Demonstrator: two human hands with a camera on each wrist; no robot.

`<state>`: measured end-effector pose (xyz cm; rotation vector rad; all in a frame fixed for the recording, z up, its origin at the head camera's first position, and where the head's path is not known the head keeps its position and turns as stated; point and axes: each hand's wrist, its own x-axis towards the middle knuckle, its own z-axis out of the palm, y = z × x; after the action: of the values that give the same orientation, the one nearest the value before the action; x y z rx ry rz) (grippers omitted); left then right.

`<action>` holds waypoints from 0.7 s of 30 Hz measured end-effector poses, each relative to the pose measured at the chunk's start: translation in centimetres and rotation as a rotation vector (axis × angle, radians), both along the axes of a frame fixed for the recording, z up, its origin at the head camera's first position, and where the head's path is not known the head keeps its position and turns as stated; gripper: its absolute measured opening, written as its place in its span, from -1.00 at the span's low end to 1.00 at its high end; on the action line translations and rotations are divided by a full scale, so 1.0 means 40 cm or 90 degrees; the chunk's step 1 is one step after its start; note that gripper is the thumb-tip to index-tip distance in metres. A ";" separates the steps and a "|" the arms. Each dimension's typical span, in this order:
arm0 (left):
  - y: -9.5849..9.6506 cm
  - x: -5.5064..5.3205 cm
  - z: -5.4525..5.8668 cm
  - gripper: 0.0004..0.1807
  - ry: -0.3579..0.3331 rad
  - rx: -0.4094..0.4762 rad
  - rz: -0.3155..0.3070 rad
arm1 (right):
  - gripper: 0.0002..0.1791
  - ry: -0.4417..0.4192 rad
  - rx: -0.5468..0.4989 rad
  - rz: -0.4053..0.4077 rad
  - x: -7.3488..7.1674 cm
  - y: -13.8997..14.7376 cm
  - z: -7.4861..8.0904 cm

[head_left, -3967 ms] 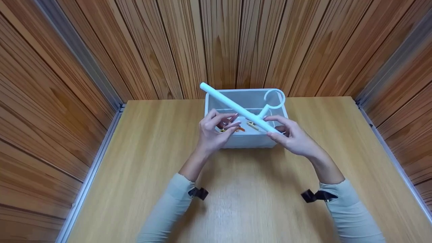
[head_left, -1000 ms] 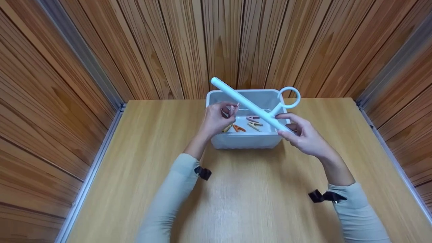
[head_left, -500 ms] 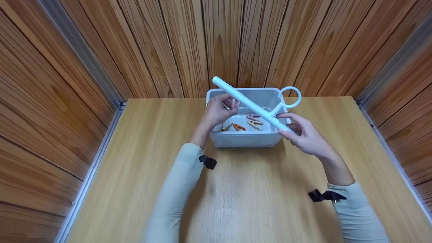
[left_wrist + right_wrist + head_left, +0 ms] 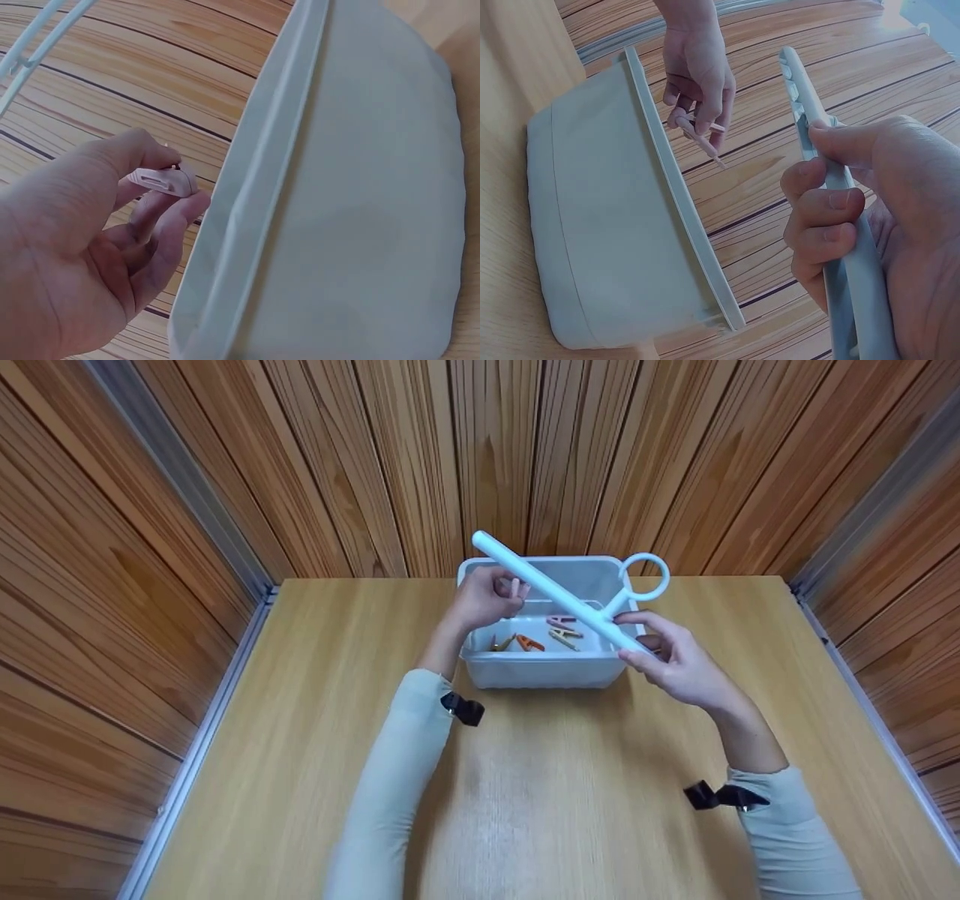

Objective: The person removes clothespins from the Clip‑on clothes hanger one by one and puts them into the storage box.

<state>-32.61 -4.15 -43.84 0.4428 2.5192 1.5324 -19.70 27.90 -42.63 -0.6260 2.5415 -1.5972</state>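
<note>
My left hand (image 4: 482, 598) pinches a pale pink clothespin (image 4: 166, 181) between thumb and fingers, over the left side of a white plastic bin (image 4: 544, 669). In the head view the clothespin is right beside the bar of a pale-blue hanger (image 4: 540, 579). That hanger slants above the bin, its ring-shaped hook pointing up and right. Thumb and fingers of my right hand (image 4: 671, 660) grip its lower right end. Slots show along the bar's underside in the right wrist view. My right palm hides part of the bar's end.
On the bin floor lie an orange clothespin (image 4: 529, 643), a mauve one (image 4: 561, 622) and yellowish ones (image 4: 565, 639). The bin stands at the back of the wooden table (image 4: 525, 780), close to the slatted wall (image 4: 360, 472). Metal rails run along both sides.
Over four seconds the hanger and right hand have shifted right. My left hand has risen from the bin's front rim, uncovering clothespins below; lately it has drifted slightly up, still pinching the pink one.
</note>
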 end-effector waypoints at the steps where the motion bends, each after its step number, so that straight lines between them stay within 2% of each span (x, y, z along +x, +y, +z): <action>1: 0.000 0.000 -0.003 -0.69 0.004 0.007 0.005 | -0.53 0.001 0.000 0.000 0.000 0.000 0.000; 8: -0.001 -0.001 -0.016 -0.65 0.061 0.046 0.054 | -0.53 0.002 0.008 -0.001 -0.002 0.003 -0.002; 16: -0.021 0.000 -0.024 -0.63 0.089 0.040 0.063 | -0.53 0.002 0.016 0.005 -0.007 0.006 -0.008; 21: -0.051 0.005 -0.032 -0.56 0.096 0.063 0.061 | -0.55 0.008 0.012 0.010 -0.008 0.013 -0.011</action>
<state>-32.42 -6.19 -45.11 0.4749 2.6196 1.7250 -20.04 28.42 -43.09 -0.6550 2.5512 -1.5670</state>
